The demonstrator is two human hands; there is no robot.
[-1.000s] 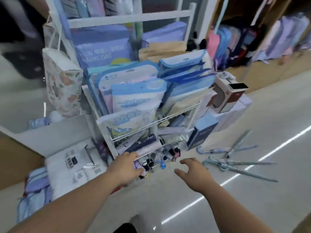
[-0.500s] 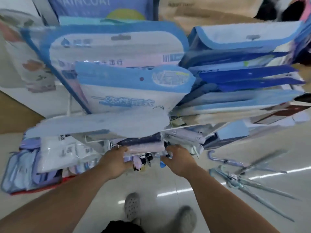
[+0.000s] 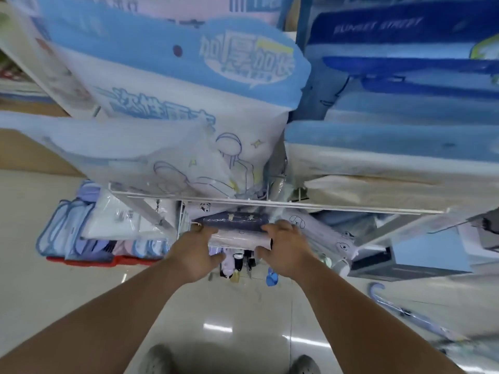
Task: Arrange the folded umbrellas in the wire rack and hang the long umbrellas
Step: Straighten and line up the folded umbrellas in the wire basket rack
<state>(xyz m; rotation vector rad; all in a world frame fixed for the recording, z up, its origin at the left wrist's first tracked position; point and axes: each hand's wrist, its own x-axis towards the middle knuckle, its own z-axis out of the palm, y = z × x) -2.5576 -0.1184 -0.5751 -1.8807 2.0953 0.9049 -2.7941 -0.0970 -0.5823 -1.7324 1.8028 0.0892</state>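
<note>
A white wire rack (image 3: pixel 270 203) stands in front of me, and folded umbrellas lie in its lower tier. My left hand (image 3: pixel 195 251) and my right hand (image 3: pixel 283 249) each grip one end of a pale pink folded umbrella (image 3: pixel 239 238). A dark navy folded umbrella (image 3: pixel 232 221) lies just behind it. A pale lilac folded umbrella with dog prints (image 3: pixel 324 236) lies to the right. More umbrella handles (image 3: pixel 235 263) hang below my hands. A long blue umbrella (image 3: pixel 399 309) lies on the floor at the right.
Packaged raincoats (image 3: pixel 189 103) fill the rack's upper tier and overhang the lower one. Blue pouches (image 3: pixel 70 230) and white packs lie in a red tray at the left. A dark box (image 3: pixel 405 265) sits at the right. My shoes (image 3: pixel 162 360) stand on the glossy floor.
I have leaned in close to the rack. Both hands went from hovering before the lower tier to gripping the ends of the pink folded umbrella.
</note>
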